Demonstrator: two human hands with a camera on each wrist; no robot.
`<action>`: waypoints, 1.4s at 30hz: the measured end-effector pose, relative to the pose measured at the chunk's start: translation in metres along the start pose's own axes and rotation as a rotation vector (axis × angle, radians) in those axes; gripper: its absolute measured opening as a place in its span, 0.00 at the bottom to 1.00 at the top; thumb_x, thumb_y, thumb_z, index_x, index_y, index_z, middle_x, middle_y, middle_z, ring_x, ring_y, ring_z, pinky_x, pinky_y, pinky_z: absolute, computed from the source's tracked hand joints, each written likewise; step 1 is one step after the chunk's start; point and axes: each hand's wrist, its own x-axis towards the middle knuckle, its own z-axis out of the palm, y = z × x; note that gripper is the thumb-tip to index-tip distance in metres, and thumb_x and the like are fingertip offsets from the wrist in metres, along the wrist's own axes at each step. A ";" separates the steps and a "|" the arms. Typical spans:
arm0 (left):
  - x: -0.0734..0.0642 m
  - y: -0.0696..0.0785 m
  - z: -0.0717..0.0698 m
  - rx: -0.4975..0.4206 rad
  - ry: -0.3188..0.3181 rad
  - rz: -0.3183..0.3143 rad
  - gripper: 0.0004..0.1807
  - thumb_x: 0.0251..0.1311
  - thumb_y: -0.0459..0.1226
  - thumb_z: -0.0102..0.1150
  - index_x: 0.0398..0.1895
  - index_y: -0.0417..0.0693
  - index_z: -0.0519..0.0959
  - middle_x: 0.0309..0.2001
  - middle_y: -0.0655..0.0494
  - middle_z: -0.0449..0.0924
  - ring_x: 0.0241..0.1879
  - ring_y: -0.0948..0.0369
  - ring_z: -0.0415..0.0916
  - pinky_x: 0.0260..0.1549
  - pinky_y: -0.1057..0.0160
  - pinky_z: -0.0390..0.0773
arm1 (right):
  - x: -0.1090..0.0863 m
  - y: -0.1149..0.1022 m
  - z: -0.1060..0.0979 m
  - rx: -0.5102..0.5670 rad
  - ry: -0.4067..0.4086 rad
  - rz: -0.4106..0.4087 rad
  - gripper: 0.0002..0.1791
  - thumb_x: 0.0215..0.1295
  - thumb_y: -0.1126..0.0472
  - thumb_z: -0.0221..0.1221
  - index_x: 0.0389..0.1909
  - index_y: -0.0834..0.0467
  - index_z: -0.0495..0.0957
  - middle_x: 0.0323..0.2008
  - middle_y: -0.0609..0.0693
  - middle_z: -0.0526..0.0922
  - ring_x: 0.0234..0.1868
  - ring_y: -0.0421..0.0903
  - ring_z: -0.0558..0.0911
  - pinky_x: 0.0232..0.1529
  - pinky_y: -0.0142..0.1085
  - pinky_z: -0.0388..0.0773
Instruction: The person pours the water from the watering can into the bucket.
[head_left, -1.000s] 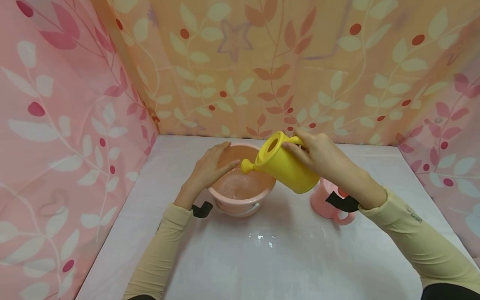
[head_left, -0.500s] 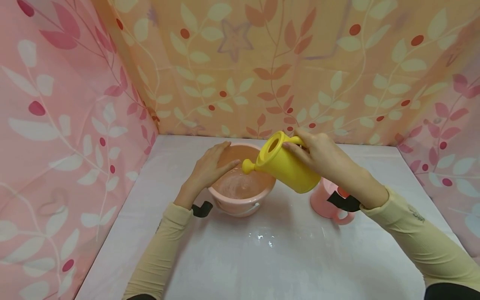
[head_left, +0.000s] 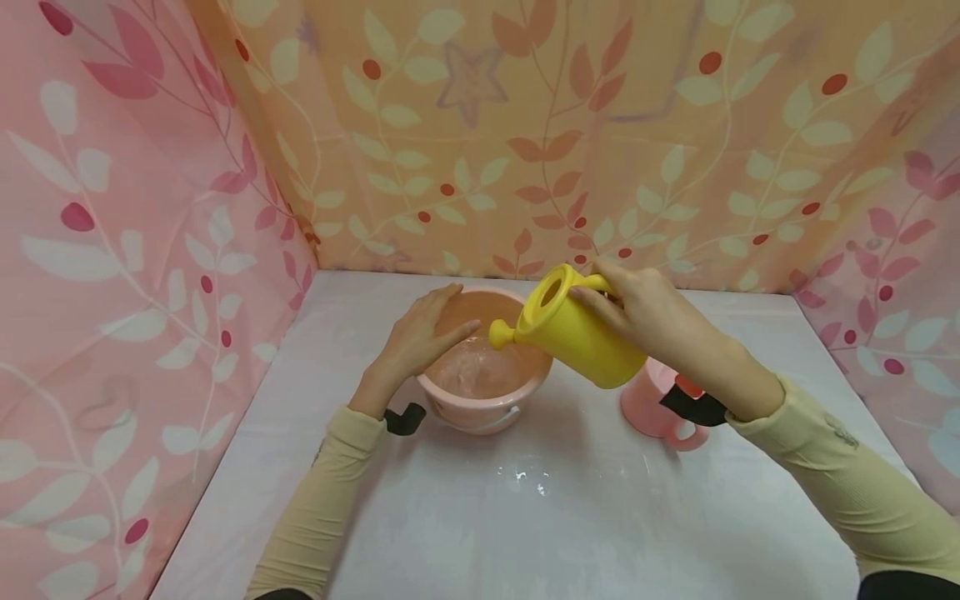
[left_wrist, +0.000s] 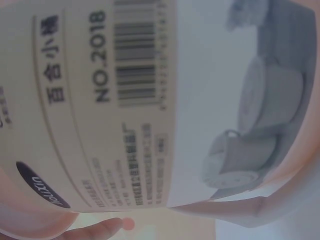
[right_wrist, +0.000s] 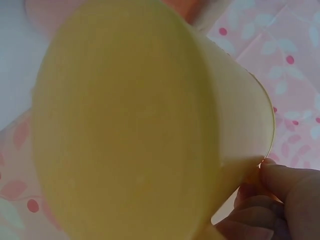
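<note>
My right hand point(head_left: 660, 321) grips the handle of a yellow watering can point(head_left: 588, 342), tilted to the left. Its round spout head hangs over a pink bucket point(head_left: 483, 403) holding water with a disturbed surface. No distinct stream can be made out. On the bucket's left rim rests my left hand point(head_left: 412, 337), thumb straight out over the opening. The left wrist view is filled by the bucket's printed label point(left_wrist: 135, 100), with one finger point(left_wrist: 95, 231) below it. In the right wrist view the can's base point(right_wrist: 130, 125) hides much; curled fingers point(right_wrist: 255, 215) show at its handle.
A pink mug point(head_left: 648, 404) stands right of the bucket, partly hidden by the watering can and my right wrist. Water drops point(head_left: 525, 479) glisten on the white tabletop point(head_left: 480, 533). Leaf-patterned fabric point(head_left: 555, 142) encloses the table's back and sides.
The watering can and my right hand have shifted slightly right, drawing the spout head a little toward the bucket's right side. My left hand and the bucket have stayed put.
</note>
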 end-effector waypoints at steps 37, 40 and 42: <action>-0.001 0.001 0.000 -0.012 0.014 -0.003 0.42 0.55 0.67 0.45 0.71 0.62 0.53 0.70 0.57 0.55 0.69 0.53 0.51 0.60 0.40 0.58 | -0.002 0.001 -0.008 -0.021 -0.032 0.014 0.15 0.62 0.52 0.58 0.27 0.57 0.65 0.16 0.48 0.66 0.16 0.41 0.68 0.19 0.30 0.70; -0.001 0.001 0.000 -0.014 0.015 -0.006 0.42 0.56 0.66 0.46 0.71 0.62 0.53 0.70 0.57 0.55 0.69 0.53 0.51 0.61 0.40 0.58 | -0.002 0.000 -0.008 -0.022 -0.028 0.001 0.16 0.63 0.53 0.58 0.26 0.58 0.65 0.16 0.48 0.65 0.15 0.40 0.67 0.19 0.29 0.69; -0.001 0.001 0.001 -0.012 0.016 -0.005 0.42 0.56 0.66 0.47 0.71 0.61 0.53 0.70 0.57 0.55 0.69 0.53 0.51 0.61 0.40 0.58 | -0.002 0.000 -0.008 -0.023 -0.024 -0.006 0.16 0.63 0.53 0.58 0.26 0.58 0.65 0.16 0.48 0.65 0.15 0.40 0.66 0.18 0.29 0.68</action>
